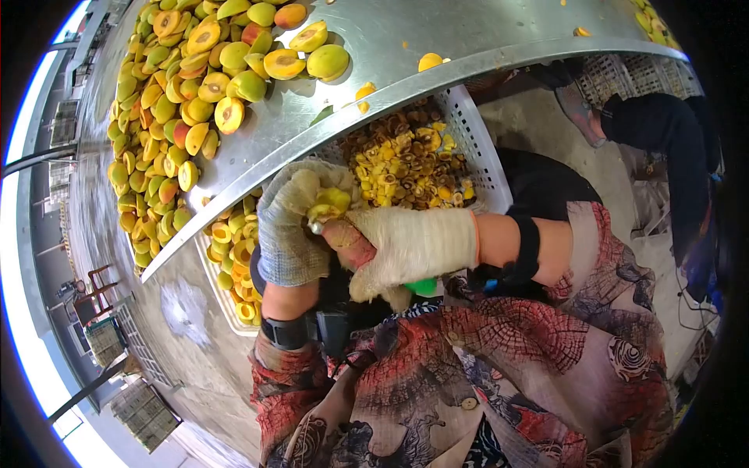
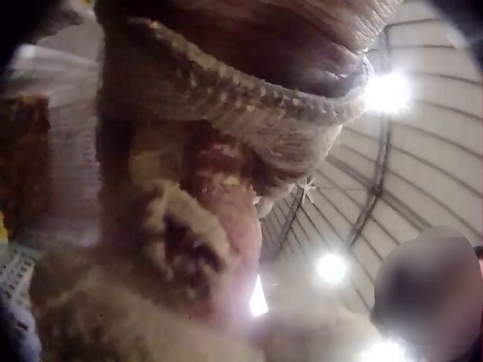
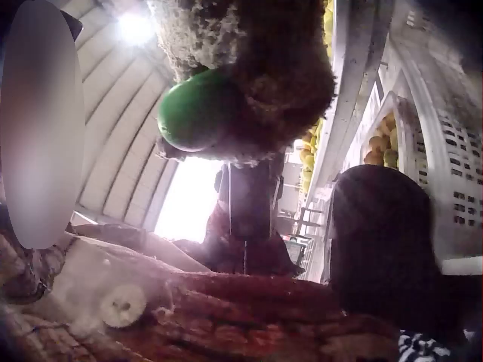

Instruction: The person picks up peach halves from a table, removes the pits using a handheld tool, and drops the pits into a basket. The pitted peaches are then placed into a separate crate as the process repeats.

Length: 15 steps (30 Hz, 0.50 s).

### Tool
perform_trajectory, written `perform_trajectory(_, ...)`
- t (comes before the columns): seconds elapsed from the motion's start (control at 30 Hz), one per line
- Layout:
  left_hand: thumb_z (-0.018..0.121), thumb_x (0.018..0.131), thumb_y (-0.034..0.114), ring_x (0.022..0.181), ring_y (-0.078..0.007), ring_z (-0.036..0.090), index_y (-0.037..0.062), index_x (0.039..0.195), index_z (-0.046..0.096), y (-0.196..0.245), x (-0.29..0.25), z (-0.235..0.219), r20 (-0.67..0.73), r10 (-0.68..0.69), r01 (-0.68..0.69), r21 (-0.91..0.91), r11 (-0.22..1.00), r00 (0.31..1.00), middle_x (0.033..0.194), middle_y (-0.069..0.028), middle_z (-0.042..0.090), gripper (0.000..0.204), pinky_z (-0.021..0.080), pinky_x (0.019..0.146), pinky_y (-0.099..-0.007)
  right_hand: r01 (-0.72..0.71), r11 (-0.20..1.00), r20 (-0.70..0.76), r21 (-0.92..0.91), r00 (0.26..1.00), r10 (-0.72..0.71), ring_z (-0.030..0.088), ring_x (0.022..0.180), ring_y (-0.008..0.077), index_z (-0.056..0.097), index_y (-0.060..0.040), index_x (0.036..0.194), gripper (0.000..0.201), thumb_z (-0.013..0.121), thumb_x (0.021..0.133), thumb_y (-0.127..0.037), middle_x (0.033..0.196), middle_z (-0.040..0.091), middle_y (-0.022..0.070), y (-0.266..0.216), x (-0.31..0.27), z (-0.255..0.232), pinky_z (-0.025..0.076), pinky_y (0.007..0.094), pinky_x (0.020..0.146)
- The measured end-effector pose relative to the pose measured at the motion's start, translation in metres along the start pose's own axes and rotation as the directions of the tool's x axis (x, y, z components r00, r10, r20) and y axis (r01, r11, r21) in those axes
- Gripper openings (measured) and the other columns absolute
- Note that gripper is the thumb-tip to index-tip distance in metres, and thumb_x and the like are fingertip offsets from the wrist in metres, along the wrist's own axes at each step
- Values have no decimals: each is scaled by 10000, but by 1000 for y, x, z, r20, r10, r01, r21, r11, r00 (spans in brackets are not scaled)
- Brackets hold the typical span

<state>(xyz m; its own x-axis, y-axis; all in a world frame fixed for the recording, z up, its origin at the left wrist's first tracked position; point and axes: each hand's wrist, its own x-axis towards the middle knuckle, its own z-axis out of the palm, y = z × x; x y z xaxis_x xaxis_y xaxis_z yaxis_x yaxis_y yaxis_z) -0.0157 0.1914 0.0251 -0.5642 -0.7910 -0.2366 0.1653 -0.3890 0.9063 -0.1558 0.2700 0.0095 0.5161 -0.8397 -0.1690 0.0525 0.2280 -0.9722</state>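
In the head view my left hand (image 1: 292,226), in a grey knit glove, holds a yellow-green piece of peach (image 1: 329,203) between its fingers and thumb. My right hand (image 1: 413,246), in a white knit glove with the thumb bare, is right up against it. That hand grips a tool with a green handle (image 3: 192,111), whose rounded end pokes out below the glove. A small metal tip (image 1: 316,228) shows beside the thumb, at the lower edge of the peach. Most of the tool is hidden inside the fist. In the left wrist view the gloves fill the picture, dark and blurred.
Halved peaches (image 1: 195,86) lie heaped on a metal table (image 1: 374,39) with a raised edge. Below the edge, a white perforated crate (image 1: 477,144) holds brown and yellow pit pieces (image 1: 406,160). Left of my left hand, peach halves (image 1: 234,257) fill a pale crate. Another person's leg (image 1: 663,129) is at right.
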Motion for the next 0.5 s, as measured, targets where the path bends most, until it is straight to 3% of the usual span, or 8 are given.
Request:
perform_trajectory(0.03,589,832,247,769,-233,597,-7,901,597,-5,1,0,-5,10,-10,-1,1000,1000,859,-114,621,263,494,745,-348,220,812,-101,-540,941,-322,629,606,277,497,-71,907,242,638,760,-201,722,576,105,6,7,3,509,385,487)
perform_trajectory(0.07,587,847,274,774,-255,599,-3,912,589,-10,4,1,-32,2,-8,-206,979,999,870,-126,616,285,502,746,-374,147,742,-157,-654,933,-323,617,663,321,520,-92,909,202,593,785,-233,776,569,122,10,10,4,508,427,519)
perform_trajectory(0.13,586,876,343,828,-298,598,12,942,585,-14,8,-4,-49,-58,25,-505,863,997,899,-139,612,337,512,753,-429,16,645,-202,-764,943,-263,617,657,310,532,-100,906,191,577,802,-254,778,566,111,5,6,5,508,424,521)
perform_trajectory(0.2,585,876,335,837,-301,596,16,952,587,-12,6,-10,-80,-43,-5,-519,855,996,915,-141,613,328,512,756,-430,-124,416,-265,-901,917,-299,632,659,271,565,-121,900,201,551,828,-308,773,580,91,-1,-1,7,508,415,518)
perform_trajectory(0.37,576,891,295,869,-277,603,9,994,599,12,-12,-46,-276,100,-212,-413,886,956,968,-143,617,305,510,794,-407,-134,297,-213,-945,944,-252,659,693,260,589,-89,858,152,544,818,-228,797,623,110,6,-1,-2,522,399,528)
perform_trajectory(0.4,591,886,249,867,-244,596,0,1042,593,12,-18,-71,-370,311,-283,129,950,875,970,-136,615,294,504,792,-371,-170,268,-227,-948,953,-199,659,702,261,596,-101,877,153,544,820,-233,798,622,105,12,-1,-3,524,405,547)
perform_trajectory(0.43,607,881,204,866,-210,590,-8,1091,588,10,-24,-104,-326,535,-244,629,738,779,971,-130,614,298,498,789,-336,-215,236,-253,-948,956,-146,659,710,262,603,-113,896,157,545,821,-238,798,621,100,15,-3,-6,525,411,566)
perform_trajectory(0.5,636,855,113,843,-159,571,-15,1186,546,5,-29,-172,-115,688,-68,970,232,717,972,-115,605,367,478,775,-283,-295,295,-293,-909,955,50,667,838,283,640,-212,966,161,525,858,-244,904,655,98,-3,-2,-11,525,442,673)
